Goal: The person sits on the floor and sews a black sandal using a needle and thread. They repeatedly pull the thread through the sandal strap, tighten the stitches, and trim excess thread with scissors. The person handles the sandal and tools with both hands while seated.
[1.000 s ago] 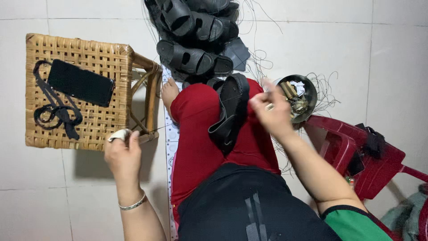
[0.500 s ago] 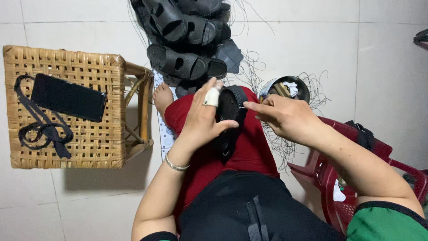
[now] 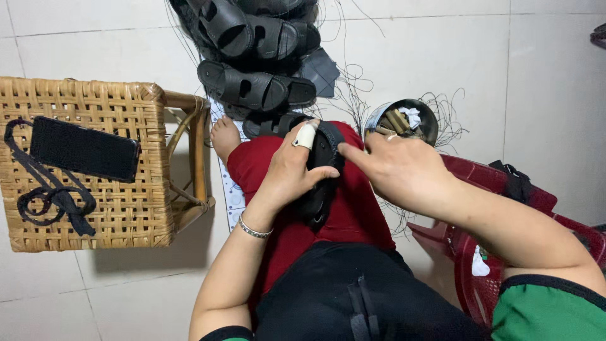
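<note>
A pale tiled floor (image 3: 442, 57) spreads beneath a seated person whose knee, in red cloth, serves as the rest for a black sandal (image 3: 322, 183). The left hand (image 3: 290, 173), a white wrap on one finger, curls closed over the sandal's side and pins it to the knee. The right hand (image 3: 394, 167) pinches at the upper strap, fingers drawn together; what they grip is too fine to tell. This looks like hand stitching of the strap, and the next pull likely needs a firm hold and a taut thread. Matte, rubbery finished sandals (image 3: 252, 38) are heaped towards the floor's far edge, by a round metal tin (image 3: 404, 120) amid loose black threads. A woven rattan stool (image 3: 95, 164) bears a flat black pouch (image 3: 85, 148).
</note>
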